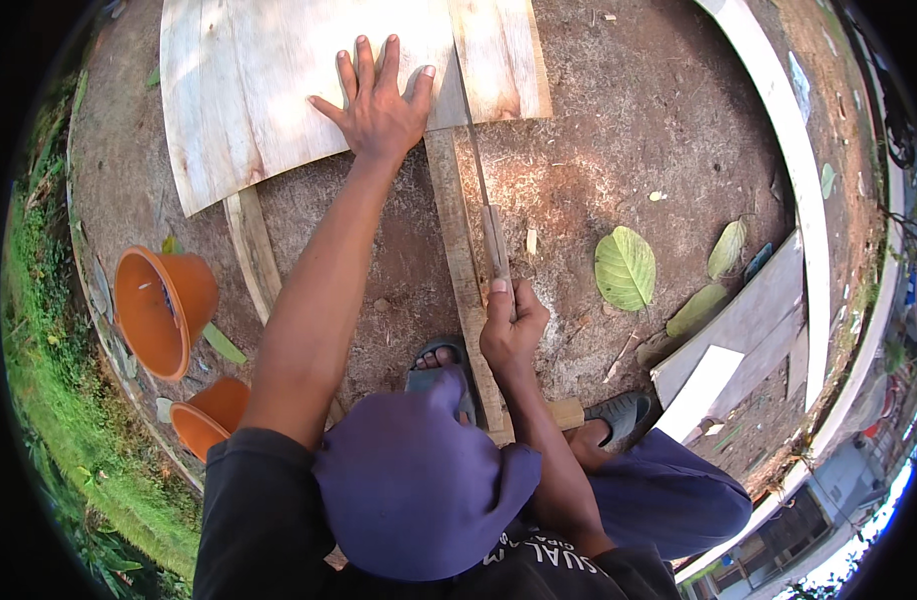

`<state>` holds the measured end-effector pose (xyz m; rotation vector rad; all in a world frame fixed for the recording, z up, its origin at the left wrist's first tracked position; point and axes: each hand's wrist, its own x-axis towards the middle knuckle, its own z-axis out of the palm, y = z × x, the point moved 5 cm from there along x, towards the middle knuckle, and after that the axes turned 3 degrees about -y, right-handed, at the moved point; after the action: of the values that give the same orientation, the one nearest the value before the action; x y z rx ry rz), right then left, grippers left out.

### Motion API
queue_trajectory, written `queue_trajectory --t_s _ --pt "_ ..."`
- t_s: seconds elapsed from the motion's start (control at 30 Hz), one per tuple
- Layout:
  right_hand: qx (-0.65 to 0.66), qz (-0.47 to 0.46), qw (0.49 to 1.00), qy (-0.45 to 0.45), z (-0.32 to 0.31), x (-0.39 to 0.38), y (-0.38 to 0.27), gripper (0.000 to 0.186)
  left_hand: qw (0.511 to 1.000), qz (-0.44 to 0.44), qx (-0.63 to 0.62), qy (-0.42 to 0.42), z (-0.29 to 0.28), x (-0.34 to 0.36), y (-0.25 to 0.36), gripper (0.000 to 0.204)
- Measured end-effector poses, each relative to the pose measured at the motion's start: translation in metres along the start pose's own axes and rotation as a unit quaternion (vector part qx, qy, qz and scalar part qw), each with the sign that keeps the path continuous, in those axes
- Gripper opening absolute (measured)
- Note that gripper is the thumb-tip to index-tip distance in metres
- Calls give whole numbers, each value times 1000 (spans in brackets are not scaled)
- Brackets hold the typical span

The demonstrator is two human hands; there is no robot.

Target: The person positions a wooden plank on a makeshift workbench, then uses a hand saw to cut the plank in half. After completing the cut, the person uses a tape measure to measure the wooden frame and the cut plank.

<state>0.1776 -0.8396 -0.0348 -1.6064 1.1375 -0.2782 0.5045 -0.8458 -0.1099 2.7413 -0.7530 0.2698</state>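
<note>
A person's left hand (379, 110) lies flat with fingers spread on a pale plywood sheet (269, 95) at the far left, while the right hand (514, 325) is closed around the handle of a saw (495, 240), thumb lying along the top, on bare, sun-dappled ground. The saw's thin blade, seen nearly edge-on, runs away from the right hand to a straight line in the sheet, with a narrower strip of plywood (501, 65) on the line's right side. The sheet rests over a long wooden beam (449, 220), which reaches toward the person's sandalled feet, and a second length of wood (249, 245) slants out from under its near edge farther left. Two orange pots (184, 310) lie tipped at left, beside a strip of green grass (64, 400). To the right of the saw, a broad green leaf (625, 268) lies on the soil, with grey boards (744, 325) and a white panel (701, 393) beyond it, near the person's purple trousers (669, 500).
</note>
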Motion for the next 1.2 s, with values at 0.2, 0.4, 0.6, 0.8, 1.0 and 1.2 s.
queue_trajectory --t_s 0.2,0.4,0.6,0.8,1.0,1.2 --pt "62 -16 998 7 -26 -66 56 37 999 -17 35 -25 4 3 -13 71" --pt "47 -19 999 2 8 20 31 28 997 -29 9 -66 5 2 -2 72" --pt "26 -22 999 -26 -5 -13 52 27 999 -13 16 -28 0 -4 -6 69" --pt "39 -1 999 4 -5 18 44 26 1000 7 11 -15 0 4 2 69" --pt "-131 -119 979 101 -71 3 35 26 1000 -12 -3 -8 -5 -3 -8 67" --pt "-292 -117 935 163 -83 65 47 32 985 -56 -153 -49 -26 3 -13 64"
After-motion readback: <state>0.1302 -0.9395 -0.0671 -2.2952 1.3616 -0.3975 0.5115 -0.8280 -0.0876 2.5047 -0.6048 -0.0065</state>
